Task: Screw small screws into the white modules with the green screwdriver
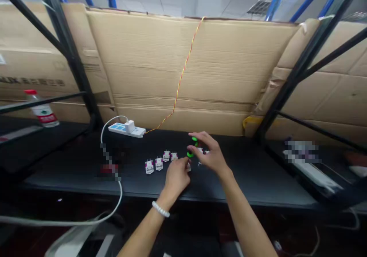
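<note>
One half-spread right hand (211, 153) curves around one green-and-black tool (190, 154); my left hand (176, 176) curls below. I can't tell whether either grips. I count seven white units (149, 166) nearby on one black tabletop (258, 176), one power strip (138, 131) beyond.

"How are those arms set?"

"Left forearm (146, 228) and right forearm (246, 215) slant inward, wrists well apart."

"And the hands?"

"Near each other. The left hand (177, 177) curls in (its fingertips are hard to make out); the right hand (210, 152) arches, thumb and forefinger parted."
</note>
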`<move>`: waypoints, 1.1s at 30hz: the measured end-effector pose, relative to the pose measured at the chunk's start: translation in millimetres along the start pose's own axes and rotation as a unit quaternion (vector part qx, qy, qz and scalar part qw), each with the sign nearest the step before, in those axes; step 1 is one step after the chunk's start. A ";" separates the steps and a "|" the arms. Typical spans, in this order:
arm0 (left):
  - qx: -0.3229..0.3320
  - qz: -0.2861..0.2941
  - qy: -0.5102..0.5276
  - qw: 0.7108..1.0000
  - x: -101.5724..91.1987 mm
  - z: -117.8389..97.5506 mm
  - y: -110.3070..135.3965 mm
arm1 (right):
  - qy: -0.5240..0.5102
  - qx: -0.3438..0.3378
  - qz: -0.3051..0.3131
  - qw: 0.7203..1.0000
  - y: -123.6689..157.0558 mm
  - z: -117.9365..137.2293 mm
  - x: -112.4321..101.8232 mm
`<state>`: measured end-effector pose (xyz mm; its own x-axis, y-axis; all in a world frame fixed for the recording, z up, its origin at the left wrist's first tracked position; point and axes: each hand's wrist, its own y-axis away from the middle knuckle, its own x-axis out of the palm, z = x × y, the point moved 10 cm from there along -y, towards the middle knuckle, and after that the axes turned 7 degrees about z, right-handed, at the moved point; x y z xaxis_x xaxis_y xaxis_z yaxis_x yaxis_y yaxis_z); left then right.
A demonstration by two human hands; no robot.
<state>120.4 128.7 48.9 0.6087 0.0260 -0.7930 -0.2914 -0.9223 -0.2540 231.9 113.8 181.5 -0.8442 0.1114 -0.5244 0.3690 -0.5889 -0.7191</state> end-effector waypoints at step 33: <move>0.048 0.062 0.076 0.994 -13.2 -0.9 28.2 | -0.041 -0.015 0.013 0.999 21.2 23.9 -4.8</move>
<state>104.8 101.9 52.7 0.6657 -0.1504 -0.7309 -0.4360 -0.8733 -0.2173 234.4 81.6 179.7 -0.8632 0.0296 -0.5039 0.4009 -0.5665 -0.7200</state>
